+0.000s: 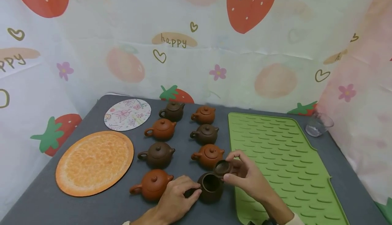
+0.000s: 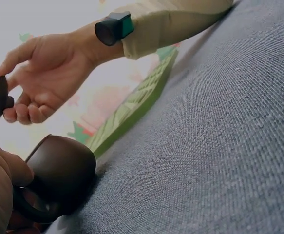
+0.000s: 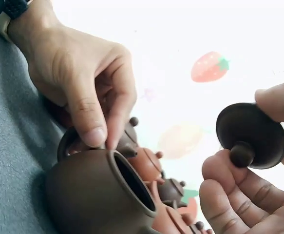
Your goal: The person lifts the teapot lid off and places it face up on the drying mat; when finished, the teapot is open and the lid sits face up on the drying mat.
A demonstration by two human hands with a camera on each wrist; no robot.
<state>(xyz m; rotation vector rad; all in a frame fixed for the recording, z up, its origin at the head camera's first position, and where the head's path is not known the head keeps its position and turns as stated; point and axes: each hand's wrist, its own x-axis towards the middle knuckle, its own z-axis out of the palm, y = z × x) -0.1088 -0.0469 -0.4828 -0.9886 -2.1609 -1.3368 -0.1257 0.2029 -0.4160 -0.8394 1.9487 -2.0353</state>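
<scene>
A dark brown teapot (image 1: 210, 197) stands uncovered near the front of the table, its round mouth facing up. My left hand (image 1: 177, 196) pinches its handle side; in the right wrist view thumb and forefinger meet at the top of the handle (image 3: 64, 141). Just above and right of the mouth, my right hand (image 1: 247, 177) holds the dark lid (image 1: 222, 167) by its edge, the hollow underside turned toward the head camera. The lid's knob (image 3: 241, 154) shows in the right wrist view, close to the fingers. Lid and pot are apart.
Lidded teapots, brown and orange, stand in two columns, such as an orange one (image 1: 153, 185) beside my left hand. A green ridged mat (image 1: 275, 157) lies right, a glass cup (image 1: 318, 124) beyond it. An orange round mat (image 1: 95, 163) and a patterned one (image 1: 128, 114) lie left.
</scene>
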